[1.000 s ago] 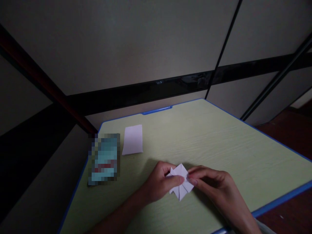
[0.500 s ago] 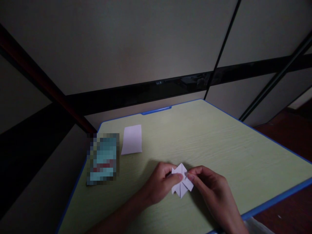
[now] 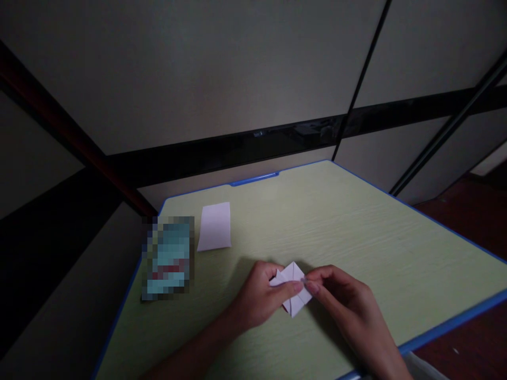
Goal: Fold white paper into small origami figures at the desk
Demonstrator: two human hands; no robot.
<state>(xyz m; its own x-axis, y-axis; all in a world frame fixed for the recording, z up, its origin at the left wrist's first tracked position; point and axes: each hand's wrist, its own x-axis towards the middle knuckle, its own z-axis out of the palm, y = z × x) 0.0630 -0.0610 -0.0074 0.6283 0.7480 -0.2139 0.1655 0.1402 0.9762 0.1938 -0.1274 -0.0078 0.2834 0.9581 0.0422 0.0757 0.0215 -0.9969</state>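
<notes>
A small white folded paper piece [image 3: 292, 287] with several creased flaps rests on the pale green table [image 3: 356, 232], near its front edge. My left hand [image 3: 259, 301] pinches the piece from the left, thumb on top. From the right, my right hand [image 3: 344, 303] pinches it with thumb and forefinger, and the fingertips of both hands meet at its middle. The underside of the paper is hidden by my fingers.
A flat white sheet of paper [image 3: 214, 227] lies at the table's back left. A blurred teal packet [image 3: 168, 258] lies beside it at the left edge. The table has a blue rim [image 3: 447, 330], with a wall behind and dark floor to the right.
The folded paper's side flaps have been pressed inward, making it a more compact diamond shape. Both hands have stayed in the same spot, with the fingers shifting slightly.
</notes>
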